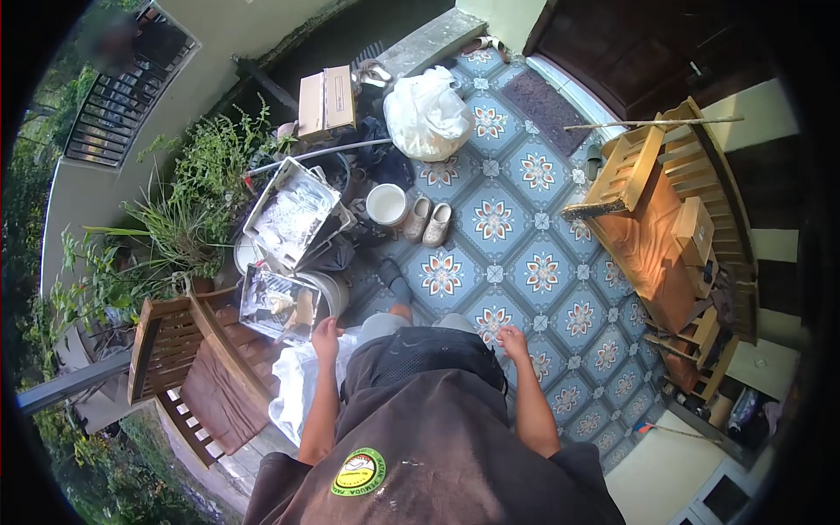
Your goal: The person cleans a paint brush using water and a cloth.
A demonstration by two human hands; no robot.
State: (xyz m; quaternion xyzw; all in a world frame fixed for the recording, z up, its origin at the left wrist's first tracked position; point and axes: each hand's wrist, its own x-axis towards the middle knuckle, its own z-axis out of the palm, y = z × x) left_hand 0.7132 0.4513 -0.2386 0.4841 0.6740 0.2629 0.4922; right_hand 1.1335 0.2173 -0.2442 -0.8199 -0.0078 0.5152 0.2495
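My left hand (pixel 327 338) is raised beside my left thigh, its fingers loosely curled, and I see nothing in it. Close to it lies a crumpled white plastic bag (pixel 290 381). Just beyond that hand is a clear plastic tray (pixel 254 314) with small items in it. On the other side, my right hand (pixel 511 340) hovers over the tiled floor (pixel 541 271). Its fingers are bent inward, with nothing visible between them.
A white bucket (pixel 387 205), a pair of clogs (pixel 436 225), a stuffed white bag (pixel 428 115) and a cardboard box (pixel 326 103) stand ahead. Wooden benches (pixel 643 249) line the right. A wooden chair (pixel 214 385) and plants (pixel 179 223) are on the left.
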